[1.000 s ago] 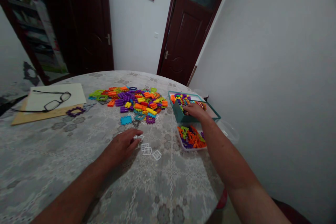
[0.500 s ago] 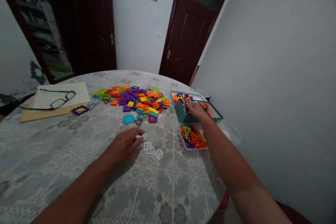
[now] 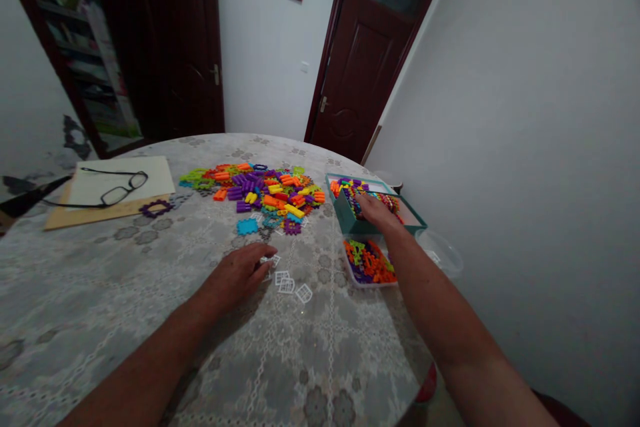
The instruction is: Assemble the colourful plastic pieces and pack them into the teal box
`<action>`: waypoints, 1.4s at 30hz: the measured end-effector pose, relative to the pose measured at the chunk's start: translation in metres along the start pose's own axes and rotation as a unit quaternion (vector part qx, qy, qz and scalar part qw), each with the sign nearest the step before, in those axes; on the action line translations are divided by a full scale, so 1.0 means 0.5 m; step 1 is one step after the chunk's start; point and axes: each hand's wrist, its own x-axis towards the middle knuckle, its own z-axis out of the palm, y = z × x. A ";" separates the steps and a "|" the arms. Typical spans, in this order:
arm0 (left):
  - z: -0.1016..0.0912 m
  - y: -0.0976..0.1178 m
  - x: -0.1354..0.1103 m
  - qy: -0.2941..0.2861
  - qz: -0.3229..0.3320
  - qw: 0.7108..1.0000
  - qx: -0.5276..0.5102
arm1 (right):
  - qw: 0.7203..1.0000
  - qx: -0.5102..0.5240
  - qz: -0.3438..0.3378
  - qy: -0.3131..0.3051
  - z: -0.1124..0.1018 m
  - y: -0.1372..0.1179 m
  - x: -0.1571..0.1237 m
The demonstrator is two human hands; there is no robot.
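Observation:
My left hand [image 3: 239,273] lies on the table with its fingers curled over a small white grid piece [image 3: 270,260]. Three more white grid pieces [image 3: 293,287] lie just to its right. My right hand [image 3: 376,209] reaches into the teal box [image 3: 345,217] of colourful small toy pieces, fingers down among them; what it holds is hidden. A pile of orange, purple, yellow and green plastic building pieces [image 3: 260,190] is spread beyond my left hand.
A clear tray [image 3: 369,261] of orange, green and purple pieces sits in front of the teal box, near the table's right edge. Glasses [image 3: 113,190] lie on papers at the left, a purple ring piece [image 3: 156,207] beside them. The round table [image 3: 100,280] has a lace cloth.
Both hands stay where they were. The view has shifted slightly, so everything sits a little further right in the picture.

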 end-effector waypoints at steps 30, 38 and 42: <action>-0.017 -0.106 0.006 0.189 -0.051 0.970 0.145 | 0.943 0.021 -0.333 0.019 0.293 -0.185 -0.332; -0.024 -0.088 -0.002 0.067 -0.077 0.969 0.227 | 0.949 0.025 -0.315 0.005 0.311 -0.160 -0.306; -0.040 -0.067 -0.015 -0.005 -0.105 0.950 0.294 | 0.955 0.024 -0.294 -0.010 0.311 -0.158 -0.279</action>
